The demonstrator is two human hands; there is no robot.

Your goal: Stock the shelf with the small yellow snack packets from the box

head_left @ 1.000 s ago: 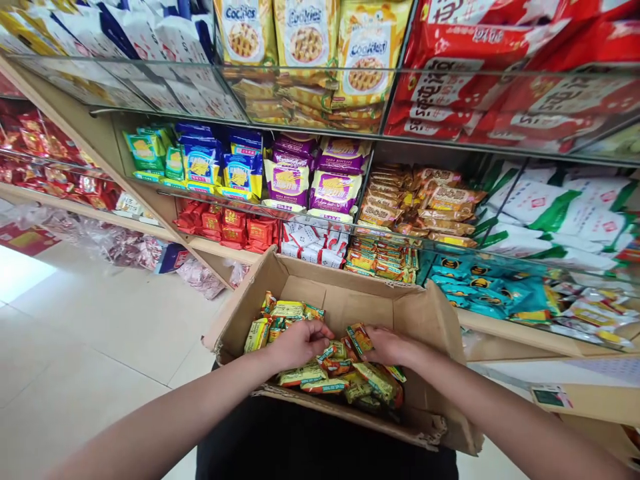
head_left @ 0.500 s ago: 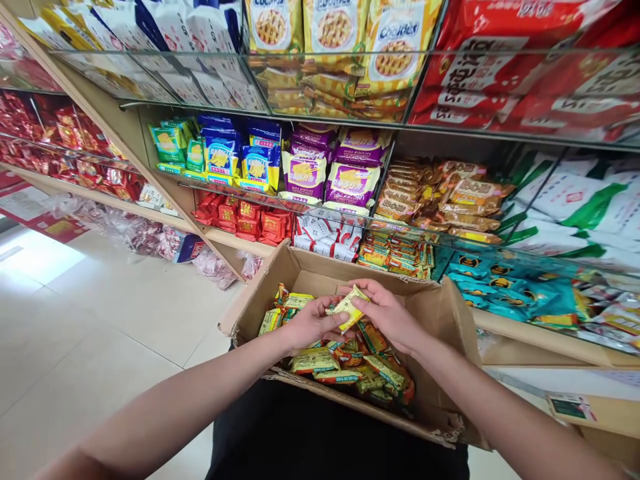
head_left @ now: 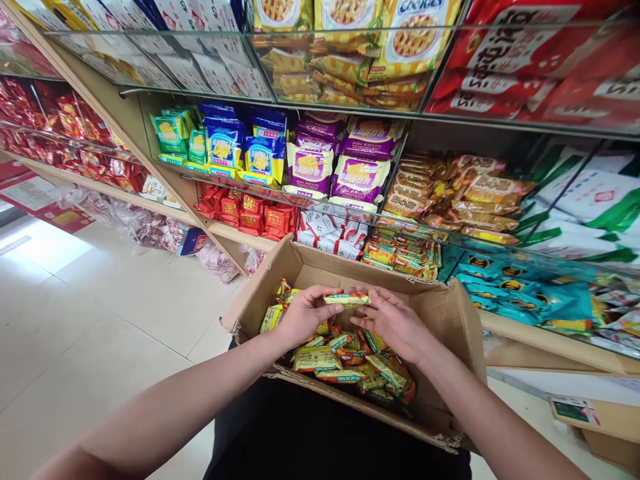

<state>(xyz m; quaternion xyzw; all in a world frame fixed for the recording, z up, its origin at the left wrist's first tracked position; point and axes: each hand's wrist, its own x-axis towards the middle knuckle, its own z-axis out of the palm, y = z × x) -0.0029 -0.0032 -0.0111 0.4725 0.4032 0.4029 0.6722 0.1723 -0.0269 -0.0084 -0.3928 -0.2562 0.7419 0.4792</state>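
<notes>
Above an open cardboard box (head_left: 430, 433), a small yellow snack packet (head_left: 347, 299) is held edge-on between both hands. My left hand (head_left: 307, 315) pinches its left end between thumb and fingers. At the packet's right end, my right hand (head_left: 393, 320) grips with the upper fingers, while its lower fingers are partly spread. Several yellow and orange packets (head_left: 316, 359) lie loosely inside the box beneath my hands. The box rests against the front of the shelf, by my lap.
Glass shelves hold purple biscuit packs (head_left: 359, 179), red packets (head_left: 253, 213), brown packets (head_left: 493, 189) and teal packets (head_left: 515, 287). More yellow-orange packets (head_left: 400, 252) lie on the bottom shelf behind the box. Plastic bags (head_left: 150, 223) are on the floor at left.
The packet has turned from showing its broad face to lying level and edge-on. My hands have shifted slightly apart around it. The view has moved a little.
</notes>
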